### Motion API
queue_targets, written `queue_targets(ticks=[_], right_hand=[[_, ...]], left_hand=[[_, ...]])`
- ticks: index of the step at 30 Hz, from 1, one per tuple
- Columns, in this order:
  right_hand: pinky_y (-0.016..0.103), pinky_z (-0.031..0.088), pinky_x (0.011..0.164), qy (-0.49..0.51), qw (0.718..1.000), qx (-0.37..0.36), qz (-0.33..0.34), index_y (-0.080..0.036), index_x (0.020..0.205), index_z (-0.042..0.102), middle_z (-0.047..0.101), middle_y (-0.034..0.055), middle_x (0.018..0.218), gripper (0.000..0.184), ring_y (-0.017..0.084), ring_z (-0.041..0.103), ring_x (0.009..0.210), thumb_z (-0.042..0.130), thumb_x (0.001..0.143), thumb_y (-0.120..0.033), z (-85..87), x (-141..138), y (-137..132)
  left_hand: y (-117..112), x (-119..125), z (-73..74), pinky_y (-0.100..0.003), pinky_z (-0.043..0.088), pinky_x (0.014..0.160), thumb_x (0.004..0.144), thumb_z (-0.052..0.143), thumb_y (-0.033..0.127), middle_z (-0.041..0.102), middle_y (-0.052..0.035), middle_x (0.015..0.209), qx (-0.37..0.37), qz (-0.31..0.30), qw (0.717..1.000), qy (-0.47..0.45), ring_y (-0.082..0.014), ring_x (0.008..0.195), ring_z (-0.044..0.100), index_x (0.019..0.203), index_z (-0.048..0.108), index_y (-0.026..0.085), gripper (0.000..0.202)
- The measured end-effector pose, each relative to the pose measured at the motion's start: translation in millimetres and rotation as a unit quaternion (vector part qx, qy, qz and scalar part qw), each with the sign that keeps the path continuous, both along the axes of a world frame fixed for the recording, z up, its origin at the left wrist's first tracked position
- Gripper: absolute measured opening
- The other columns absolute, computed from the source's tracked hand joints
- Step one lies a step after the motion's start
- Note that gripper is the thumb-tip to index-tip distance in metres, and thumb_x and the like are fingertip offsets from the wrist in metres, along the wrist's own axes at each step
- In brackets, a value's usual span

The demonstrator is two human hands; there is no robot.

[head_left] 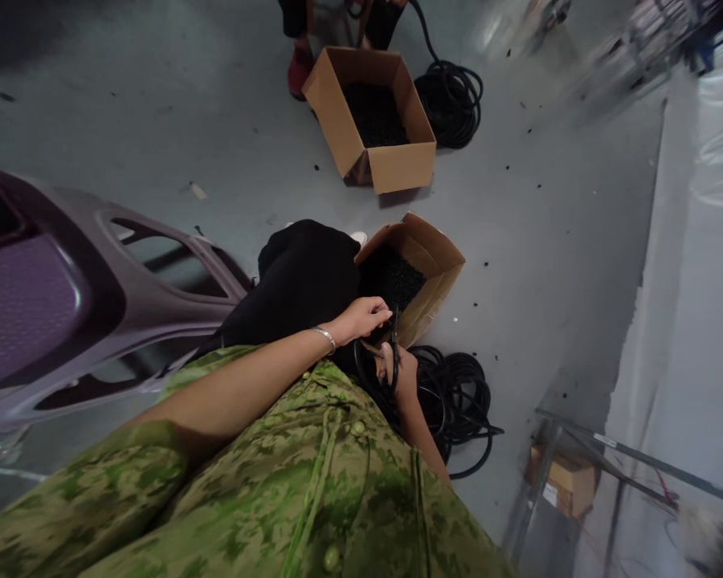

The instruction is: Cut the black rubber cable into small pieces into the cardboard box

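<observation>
My left hand [365, 318] is closed in a pinch over the near edge of a cardboard box. A black hose [357, 358] curves up from below into its fingers. Close beside it, my right hand [401, 374] is wrapped round a dark tool [395, 341] that looks like scissors, its narrow end pointing up near my left fingertips. Just what lies between the fingertips is too small to make out. Under the hands, the open cardboard box [439, 249] holds many small black pieces [401, 277]. A coiled pile of black hose [458, 389] lies right of my right hand.
Across from me, a person's legs [294, 20] stand behind another open box [401, 168] of black pieces, with a hose coil [458, 104] beside it. A purple-grey plastic chair [126, 265] is at left. A metal frame [614, 445] stands at lower right. Small black bits dot the floor.
</observation>
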State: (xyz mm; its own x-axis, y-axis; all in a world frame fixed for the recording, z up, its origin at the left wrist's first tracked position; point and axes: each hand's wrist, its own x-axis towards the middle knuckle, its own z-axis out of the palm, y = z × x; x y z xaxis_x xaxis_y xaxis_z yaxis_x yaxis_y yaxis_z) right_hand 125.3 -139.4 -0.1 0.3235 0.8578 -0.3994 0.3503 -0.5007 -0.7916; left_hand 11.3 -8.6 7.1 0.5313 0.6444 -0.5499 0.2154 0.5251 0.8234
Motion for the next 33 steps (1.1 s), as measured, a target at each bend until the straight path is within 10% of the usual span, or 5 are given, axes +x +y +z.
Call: queue_targets(ticks=[19,33], right_hand=[[0.024,0.036,0.047,-0.006,0.999,-0.033,-0.02,-0.021,0.058,0.053,0.047,-0.0037,0.044,0.053,0.012,0.044,0.042,0.051,0.083,-0.068,-36.0,-1.1,-16.2],[0.024,0.038,0.056,0.006,0.999,-0.009,0.049,-0.022,0.064,0.055,0.053,-0.0024,0.055,0.048,0.014,0.049,0.057,0.049,0.084,-0.065,-15.9,17.0,-19.5]], left_hand=[[2.4,4.6,9.2,-0.015,0.026,0.036,0.088,0.05,0.013,0.047,0.0056,0.058,-0.066,0.049,0.997,0.002,-0.0038,0.039,0.034,0.074,0.05,0.017,0.014],[0.2,2.2,9.7,-0.014,0.025,0.035,0.085,0.051,0.015,0.048,0.0053,0.057,-0.047,0.044,0.997,-0.039,-0.0032,0.039,0.035,0.073,0.052,0.017,0.012]])
